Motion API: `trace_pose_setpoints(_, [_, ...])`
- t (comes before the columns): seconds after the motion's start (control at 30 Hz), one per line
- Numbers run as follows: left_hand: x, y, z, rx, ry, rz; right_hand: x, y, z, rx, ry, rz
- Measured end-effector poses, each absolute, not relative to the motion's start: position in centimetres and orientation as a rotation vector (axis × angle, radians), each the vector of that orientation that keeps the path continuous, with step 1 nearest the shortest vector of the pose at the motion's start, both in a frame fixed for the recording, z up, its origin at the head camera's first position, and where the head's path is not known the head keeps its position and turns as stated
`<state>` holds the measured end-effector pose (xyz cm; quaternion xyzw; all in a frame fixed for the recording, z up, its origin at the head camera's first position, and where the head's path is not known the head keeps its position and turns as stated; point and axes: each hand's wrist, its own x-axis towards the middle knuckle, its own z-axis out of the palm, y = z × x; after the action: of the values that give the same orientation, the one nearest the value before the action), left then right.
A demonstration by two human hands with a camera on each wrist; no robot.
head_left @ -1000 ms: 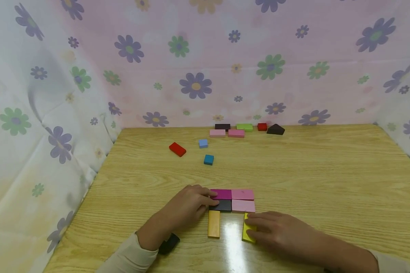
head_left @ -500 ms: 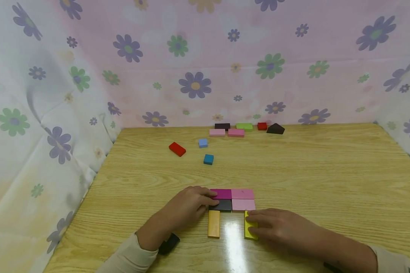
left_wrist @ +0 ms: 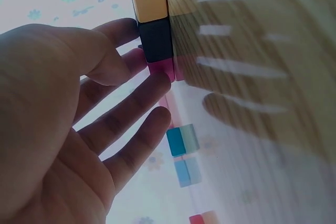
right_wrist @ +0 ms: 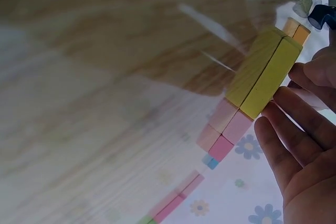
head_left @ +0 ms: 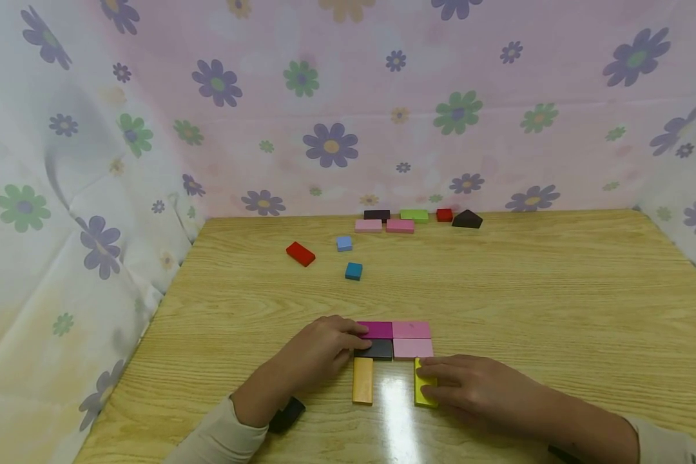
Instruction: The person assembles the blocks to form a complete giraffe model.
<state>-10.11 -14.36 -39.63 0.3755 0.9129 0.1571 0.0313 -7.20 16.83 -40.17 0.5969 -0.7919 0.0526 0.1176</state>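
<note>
In the head view, a magenta block (head_left: 377, 330), a pink block (head_left: 412, 330), a black block (head_left: 377, 349) and a light pink block (head_left: 413, 348) lie flat as a two-by-two rectangle. My left hand (head_left: 319, 351) rests its extended fingertips on the left ends of the magenta and black blocks. An orange block (head_left: 363, 381) runs lengthwise toward me below the black one. Parallel to it, a yellow block (head_left: 422, 390) has its far end at the light pink block. My right hand (head_left: 472, 390) touches the yellow block's top with nearly straight fingers.
Farther off lie a red block (head_left: 300, 254), a light blue square (head_left: 345, 243) and a blue square (head_left: 354, 271). Several more blocks, including a black triangular one (head_left: 467, 220), line the table's back edge by the flowered cloth (head_left: 394, 103). The wooden table (head_left: 528, 290) surrounds them.
The yellow block has slid slightly away from me and to the right, and turned straighter, with my right hand on it. My left hand has stayed in place.
</note>
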Motion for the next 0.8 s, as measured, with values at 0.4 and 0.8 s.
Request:
trace_pose_setpoints(0.4, [-10.20,-14.33,-39.68,1.206,2.819,0.505,-7.31,16.83,-40.20,1.753,-2.287,0.166])
trace_pose_setpoints(0.8, [-10.14,-14.22,-39.72,1.209,2.830,0.475,-7.21,16.79,-40.30,1.746,-2.283,0.172])
